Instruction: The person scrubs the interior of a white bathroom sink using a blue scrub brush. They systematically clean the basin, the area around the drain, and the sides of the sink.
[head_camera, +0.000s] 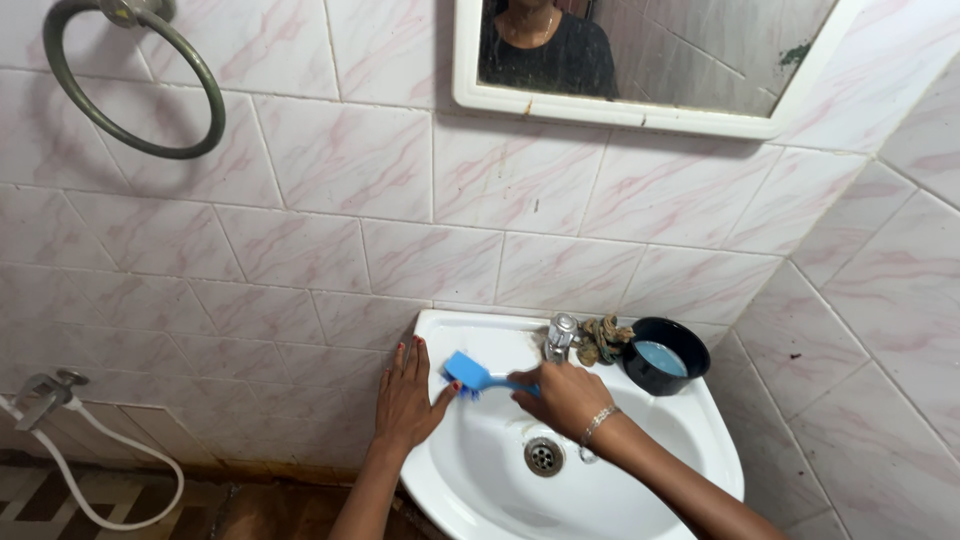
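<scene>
While I watched through the head camera, my right hand (565, 397) had its fingers closed around the handle of the blue brush (470, 374), whose long axis ran nearly level, handle to the right, bristle head to the left. That head sat against the upper left rim of the white sink (470, 480), just beside my left hand (408, 400), which lay flat on the rim with fingers spread open, holding nothing. A tap (560, 336) and a dark bowl (664, 355) stood behind.

Blue brush (468, 373) lies tilted against white sink (600, 500) rim.
</scene>
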